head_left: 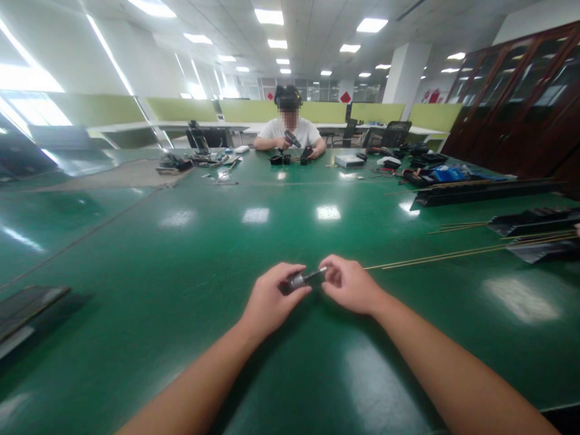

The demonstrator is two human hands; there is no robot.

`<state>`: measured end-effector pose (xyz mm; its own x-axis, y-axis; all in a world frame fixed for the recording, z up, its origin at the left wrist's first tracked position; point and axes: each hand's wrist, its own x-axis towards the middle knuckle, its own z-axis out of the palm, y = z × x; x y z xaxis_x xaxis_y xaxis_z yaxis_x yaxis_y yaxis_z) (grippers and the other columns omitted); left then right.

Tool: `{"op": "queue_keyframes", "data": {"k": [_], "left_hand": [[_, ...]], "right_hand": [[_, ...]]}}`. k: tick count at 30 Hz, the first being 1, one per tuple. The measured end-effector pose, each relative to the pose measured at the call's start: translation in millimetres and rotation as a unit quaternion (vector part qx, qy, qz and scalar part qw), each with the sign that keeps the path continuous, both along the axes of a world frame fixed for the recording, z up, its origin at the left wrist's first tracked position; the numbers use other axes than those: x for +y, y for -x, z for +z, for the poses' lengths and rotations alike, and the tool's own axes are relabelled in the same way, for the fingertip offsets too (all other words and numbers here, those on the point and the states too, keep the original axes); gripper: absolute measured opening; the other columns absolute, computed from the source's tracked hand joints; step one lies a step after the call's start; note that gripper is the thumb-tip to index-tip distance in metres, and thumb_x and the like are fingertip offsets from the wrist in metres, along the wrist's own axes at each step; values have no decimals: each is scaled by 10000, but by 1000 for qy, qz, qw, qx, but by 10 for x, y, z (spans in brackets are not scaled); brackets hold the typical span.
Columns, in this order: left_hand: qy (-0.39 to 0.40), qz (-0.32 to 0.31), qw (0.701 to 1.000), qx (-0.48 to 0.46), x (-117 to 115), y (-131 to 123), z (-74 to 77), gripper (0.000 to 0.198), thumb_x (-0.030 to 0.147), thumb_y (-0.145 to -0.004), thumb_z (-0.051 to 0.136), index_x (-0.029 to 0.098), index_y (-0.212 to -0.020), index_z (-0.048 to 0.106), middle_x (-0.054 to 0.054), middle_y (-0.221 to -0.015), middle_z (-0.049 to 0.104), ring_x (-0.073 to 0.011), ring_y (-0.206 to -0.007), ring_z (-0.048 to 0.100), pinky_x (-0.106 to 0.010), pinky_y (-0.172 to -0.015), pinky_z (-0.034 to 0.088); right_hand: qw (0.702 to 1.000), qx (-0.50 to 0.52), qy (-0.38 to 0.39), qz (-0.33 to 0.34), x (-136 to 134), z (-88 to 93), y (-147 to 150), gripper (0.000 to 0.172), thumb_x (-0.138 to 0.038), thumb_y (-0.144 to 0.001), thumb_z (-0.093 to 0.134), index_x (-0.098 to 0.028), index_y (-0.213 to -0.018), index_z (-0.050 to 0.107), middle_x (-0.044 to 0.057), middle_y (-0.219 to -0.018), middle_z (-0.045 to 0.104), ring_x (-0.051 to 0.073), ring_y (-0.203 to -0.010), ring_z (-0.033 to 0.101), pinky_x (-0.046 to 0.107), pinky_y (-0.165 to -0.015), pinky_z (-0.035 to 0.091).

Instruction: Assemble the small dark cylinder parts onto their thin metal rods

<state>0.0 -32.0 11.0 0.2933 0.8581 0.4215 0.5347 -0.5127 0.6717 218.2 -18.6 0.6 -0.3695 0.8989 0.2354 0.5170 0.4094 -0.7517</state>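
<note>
Both my hands meet over the green table [181, 260] near its front edge. My left hand [270, 296] is closed around a small dark and silver cylindrical part [302, 279]. My right hand [347, 284] pinches the thin silver end of the same part from the right. The part lies roughly level between the two hands, just above the table top. What the hidden end looks like I cannot make out.
Thin brass rods [453, 254] lie to the right, with long black trays [484, 192] beyond them. A dark flat panel [27, 308] sits at the left edge. Across the table a person [290, 130] works with a hand tool amid scattered parts [199, 160].
</note>
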Motion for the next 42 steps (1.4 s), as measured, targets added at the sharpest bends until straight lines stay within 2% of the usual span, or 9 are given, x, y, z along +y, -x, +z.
{"op": "queue_keyframes", "data": {"k": [3, 8, 11, 15, 23, 31, 42], "left_hand": [[4, 8, 1000, -14, 3, 7, -17, 378, 211, -748, 775, 234, -1109, 663, -26, -1031, 688, -175, -922, 636, -286, -798, 514], [-9, -6, 1000, -4, -1, 5, -5, 209, 166, -752, 734, 202, -943, 656, -17, -920, 675, -171, -854, 623, -287, -770, 496], [-16, -21, 1000, -2, 0, -1, -6, 202, 154, -755, 719, 205, -938, 650, -14, -921, 667, -167, -853, 620, -286, -779, 489], [-13, -37, 999, 0, -2, -15, -17, 186, 180, -764, 708, 201, -941, 655, -31, -937, 669, -177, -869, 619, -295, -787, 493], [1, -51, 999, -1, -16, -33, -5, 188, 205, -764, 730, 195, -936, 655, -31, -926, 672, -171, -861, 617, -287, -779, 484], [5, -55, 998, 3, -15, -43, -22, 195, 277, -781, 734, 189, -937, 657, -43, -918, 677, -177, -848, 625, -290, -762, 496], [-1, -46, 999, 3, -38, -55, -14, 178, 252, -769, 749, 198, -919, 669, -34, -910, 682, -174, -837, 627, -284, -753, 489]], "right_hand": [[1000, 15, -1, 3, -4, 5, 6, 338, -131, -758, 632, -188, -1089, 595, 3, -835, 691, 109, -644, 613, 215, -622, 452], [999, 6, -7, 40, -31, 9, 20, 351, -146, -752, 658, -195, -1097, 619, 10, -866, 689, 121, -666, 610, 227, -635, 456], [998, -3, -25, 56, -49, 32, 26, 308, -168, -752, 672, -198, -1057, 648, 8, -856, 679, 131, -688, 599, 235, -645, 449], [996, -10, -59, 60, -54, 55, 28, 233, -170, -743, 687, -193, -974, 682, 13, -846, 668, 141, -725, 589, 243, -672, 444], [996, -13, -69, 58, -46, 40, 35, 156, -185, -760, 688, -185, -915, 701, 23, -846, 674, 150, -756, 606, 252, -703, 455], [995, -12, -75, 71, -51, 34, 24, 167, -158, -750, 687, -188, -914, 695, 21, -852, 683, 153, -760, 607, 251, -703, 453], [993, -4, -81, 84, -57, 36, 22, 148, -129, -751, 667, -181, -888, 690, 8, -815, 671, 142, -740, 598, 238, -687, 442]]}}
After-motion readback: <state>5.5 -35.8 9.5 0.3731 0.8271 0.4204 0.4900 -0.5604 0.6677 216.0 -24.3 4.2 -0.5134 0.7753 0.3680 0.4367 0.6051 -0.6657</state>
